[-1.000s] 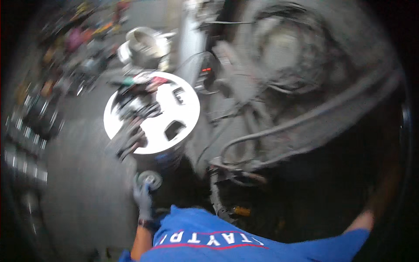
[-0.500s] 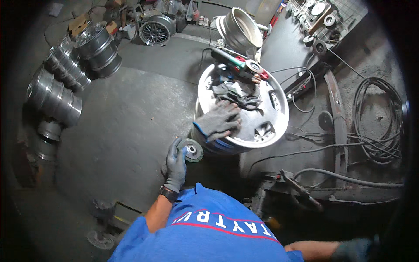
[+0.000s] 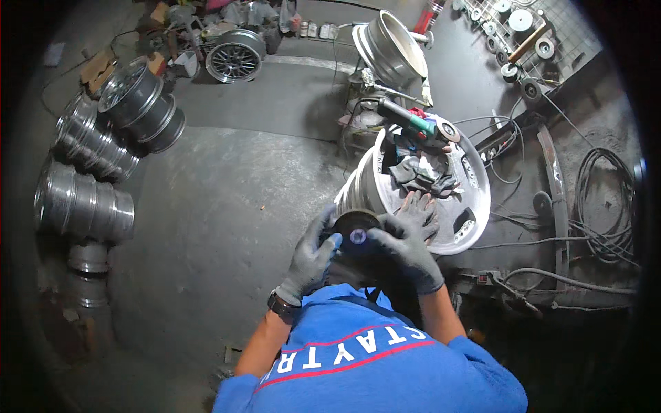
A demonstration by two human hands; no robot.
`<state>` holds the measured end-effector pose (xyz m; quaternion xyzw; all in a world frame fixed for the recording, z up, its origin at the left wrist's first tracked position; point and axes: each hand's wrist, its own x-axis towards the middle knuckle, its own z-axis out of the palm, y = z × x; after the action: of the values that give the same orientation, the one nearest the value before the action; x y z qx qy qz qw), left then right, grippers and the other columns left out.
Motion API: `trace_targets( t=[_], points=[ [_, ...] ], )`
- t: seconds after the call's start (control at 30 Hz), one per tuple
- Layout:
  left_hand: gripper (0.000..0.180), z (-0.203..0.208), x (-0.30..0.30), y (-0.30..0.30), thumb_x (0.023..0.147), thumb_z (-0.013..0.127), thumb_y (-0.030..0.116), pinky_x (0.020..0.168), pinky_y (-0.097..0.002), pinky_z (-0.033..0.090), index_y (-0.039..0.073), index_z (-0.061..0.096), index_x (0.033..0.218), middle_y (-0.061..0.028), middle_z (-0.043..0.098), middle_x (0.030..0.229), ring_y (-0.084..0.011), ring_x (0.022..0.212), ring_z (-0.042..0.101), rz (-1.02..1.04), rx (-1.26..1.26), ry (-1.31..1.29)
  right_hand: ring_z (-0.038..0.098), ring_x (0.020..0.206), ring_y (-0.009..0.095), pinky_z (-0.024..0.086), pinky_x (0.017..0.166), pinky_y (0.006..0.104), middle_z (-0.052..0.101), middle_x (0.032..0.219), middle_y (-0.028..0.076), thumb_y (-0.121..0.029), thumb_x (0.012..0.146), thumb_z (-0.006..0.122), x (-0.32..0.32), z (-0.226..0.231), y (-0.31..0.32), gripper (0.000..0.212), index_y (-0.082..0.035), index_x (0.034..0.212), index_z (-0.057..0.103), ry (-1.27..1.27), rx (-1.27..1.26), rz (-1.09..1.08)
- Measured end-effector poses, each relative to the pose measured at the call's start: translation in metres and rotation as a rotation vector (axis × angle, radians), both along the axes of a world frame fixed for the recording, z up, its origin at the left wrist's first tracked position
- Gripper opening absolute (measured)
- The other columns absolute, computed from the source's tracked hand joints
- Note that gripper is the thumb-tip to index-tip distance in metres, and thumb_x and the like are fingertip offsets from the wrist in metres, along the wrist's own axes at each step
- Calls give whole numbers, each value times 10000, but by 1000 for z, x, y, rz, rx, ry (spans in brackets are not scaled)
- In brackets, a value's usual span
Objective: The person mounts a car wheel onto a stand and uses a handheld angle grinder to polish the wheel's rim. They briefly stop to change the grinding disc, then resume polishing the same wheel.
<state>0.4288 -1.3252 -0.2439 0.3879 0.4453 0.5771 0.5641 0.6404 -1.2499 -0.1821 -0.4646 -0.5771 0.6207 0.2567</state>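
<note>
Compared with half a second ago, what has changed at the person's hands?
The grey-gloved right hand has come in from the lower right and now grips the right side of the dark round disc, which the grey-gloved left hand still holds at its left. The black-and-green angle grinder stays at the far edge of the silver metal wheel.

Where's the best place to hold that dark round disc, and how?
Probably take the dark disc by its outer edge, from the left and right: it looks flat and round, with a pale hub in the middle. The left hand is at its left edge, the right hand at its right.
</note>
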Motion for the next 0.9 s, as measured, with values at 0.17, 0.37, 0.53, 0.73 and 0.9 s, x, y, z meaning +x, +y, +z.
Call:
trace_targets(
  t=[0.17,0.37,0.53,0.73,0.9],
  points=[
    [516,-36,-61,28,1043,601,213,888,-297,551,16,457,1498,-111,631,1268,-147,1071,643,107,-258,-72,675,887,294,530,814,367,719,988,115,-67,857,648,29,-24,84,294,-81,1135,746,-570,769,-400],
    [424,-49,-112,119,1049,597,257,855,-287,558,9,559,1390,-99,676,1182,-157,1019,672,7,-340,72,560,1184,342,455,981,516,637,1251,62,-249,877,687,80,-108,146,417,-213,1292,675,-1479,751,-453],
    [389,-44,-159,205,1050,583,236,854,-299,562,9,578,1366,-104,677,1180,-167,1025,677,-71,-327,110,488,1357,388,421,1045,593,621,1346,114,-284,864,670,45,-88,159,503,-165,1352,634,-1295,296,-513],
    [372,-37,-202,324,1048,592,227,834,-285,548,-11,587,1334,-116,677,1136,-151,985,661,-54,-324,126,679,716,219,564,649,342,670,993,84,-419,913,751,-18,-61,243,525,-45,1253,610,-96,-72,-1231],
    [382,-32,-200,420,1053,574,258,835,-296,550,-6,583,1329,-112,671,1132,-162,969,669,-209,-259,166,665,856,216,560,658,441,650,1016,79,-432,898,788,-55,-90,295,458,-89,1149,615,353,-349,-1519]
  ],
)
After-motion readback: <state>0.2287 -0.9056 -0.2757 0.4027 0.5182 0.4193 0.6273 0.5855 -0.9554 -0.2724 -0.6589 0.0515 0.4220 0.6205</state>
